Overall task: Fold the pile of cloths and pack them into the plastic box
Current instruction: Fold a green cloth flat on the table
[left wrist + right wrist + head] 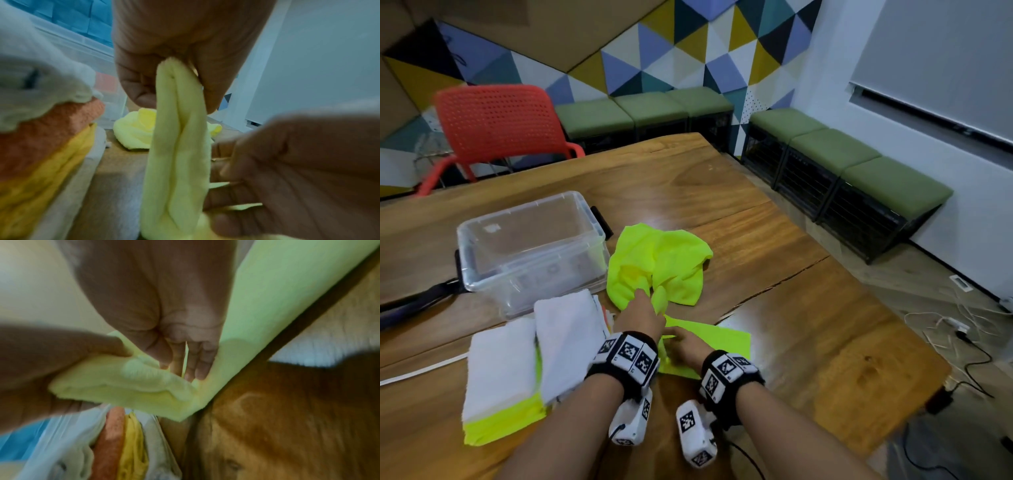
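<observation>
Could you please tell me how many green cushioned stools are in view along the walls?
6: three along the patterned back wall, three along the right-hand wall; others may be hidden.

A bright yellow-green cloth [709, 342] lies partly flat on the bench, one edge bunched up. Another yellow-green cloth [659, 263] sits crumpled behind it. Folded cloths [530, 359], white on top, are stacked at the left. The clear plastic box [530, 246] stands open and empty.
</observation>
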Available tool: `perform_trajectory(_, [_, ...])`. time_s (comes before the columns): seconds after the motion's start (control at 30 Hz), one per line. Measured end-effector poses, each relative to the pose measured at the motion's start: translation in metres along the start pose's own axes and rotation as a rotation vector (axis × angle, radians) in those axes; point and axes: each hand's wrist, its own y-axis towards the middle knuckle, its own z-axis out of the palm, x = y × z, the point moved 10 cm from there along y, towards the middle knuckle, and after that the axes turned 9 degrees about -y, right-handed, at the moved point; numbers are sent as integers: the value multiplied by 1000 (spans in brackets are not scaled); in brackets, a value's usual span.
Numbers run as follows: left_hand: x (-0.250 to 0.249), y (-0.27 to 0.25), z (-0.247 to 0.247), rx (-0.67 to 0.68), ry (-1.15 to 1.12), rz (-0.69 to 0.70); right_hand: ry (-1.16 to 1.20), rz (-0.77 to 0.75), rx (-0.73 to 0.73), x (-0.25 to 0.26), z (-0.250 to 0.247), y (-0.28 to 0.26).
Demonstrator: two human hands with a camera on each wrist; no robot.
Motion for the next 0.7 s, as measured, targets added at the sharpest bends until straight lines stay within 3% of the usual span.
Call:
perform_trajectory(0.1, [-9,-15,10,12,-67,81,388,113,-58,-13,-12,-7])
perform_trajectory(0.2, [-28,-36,51,168,-179,158,703,135,-100,-41,-40,-16])
perform_trajectory(0.27, [-39,-48,73,283,-322,196,756,140,-96,-59,-56,-24])
perform_trajectory(0.37, [-42,-47,84,265,-272,283,610,162,-193,-79,-77,-43])
perform_trajectory(0.43, [-39,-45,83,159,-84,321,485,164,-286,-86,-89,-52])
perform_trajectory(0.5, [-31,-44,78,63,32,263,406,157,-340,-90,-97,-55])
perform_trajectory(0.6, [-11,-42,93,146,48,91,147,177,-464,-96,-116,-59])
perform_trajectory(0.7, [-10,-43,114,218,97,57,-113,261,-519,-104,-126,-71])
